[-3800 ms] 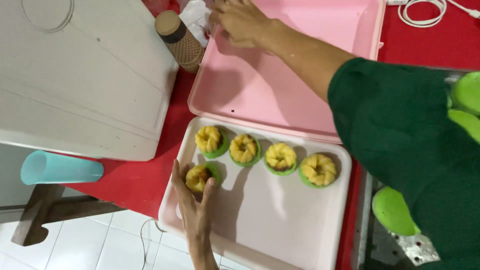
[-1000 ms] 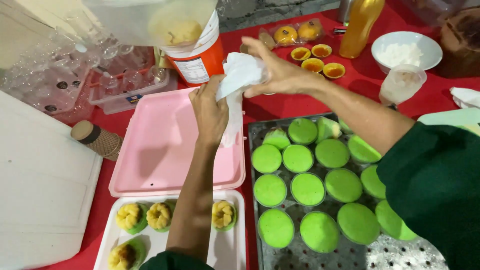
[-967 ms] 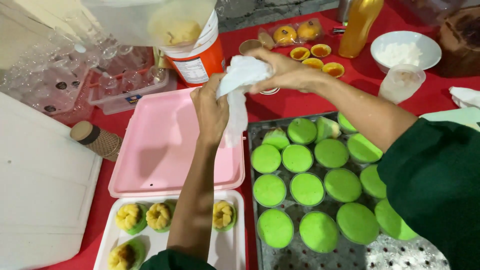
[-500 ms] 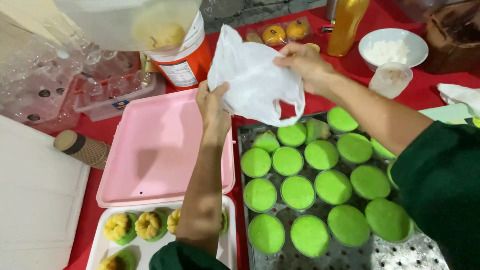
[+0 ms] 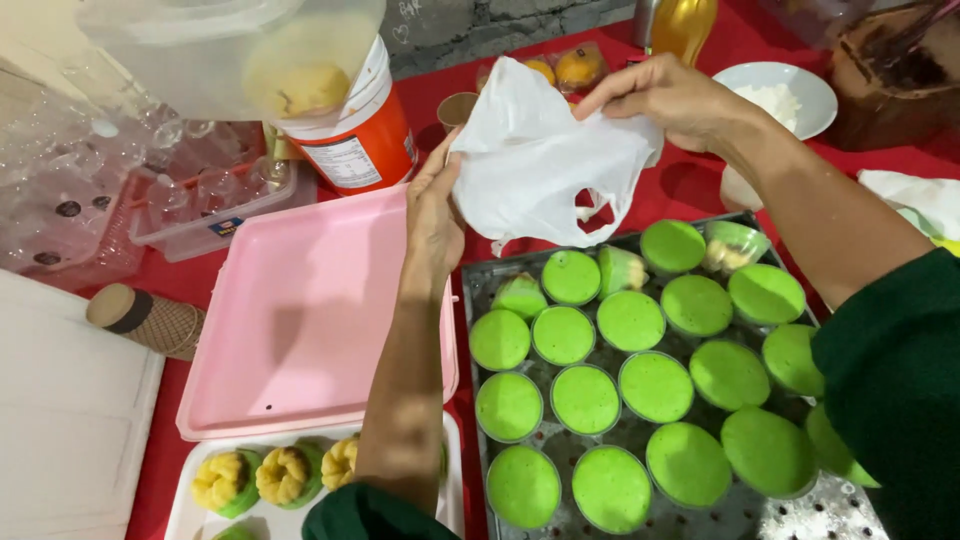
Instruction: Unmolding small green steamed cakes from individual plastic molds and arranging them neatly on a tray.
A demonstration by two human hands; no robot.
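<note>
Holding a white plastic bag point(image 5: 540, 165) up in the upper middle of the frame, we have both hands on it. Our left hand point(image 5: 435, 215) grips the bag's left edge, fingers closed on the plastic. Our right hand point(image 5: 670, 100) pinches its top right corner from above. The bag hangs spread between them, over the far edge of the metal tray point(image 5: 800, 515).

Lower right: the tray is full of green cakes point(image 5: 585, 400) in round cups, packed close. Centre left: a pink tray point(image 5: 310, 320), just beside the metal one. Bottom left: a white tray point(image 5: 185, 515) with yellow cakes point(image 5: 285, 475) in green cups. Top: an orange tub point(image 5: 350, 140), a white bowl point(image 5: 775, 95) at upper right, a red cloth point(image 5: 700, 190) under it all.
</note>
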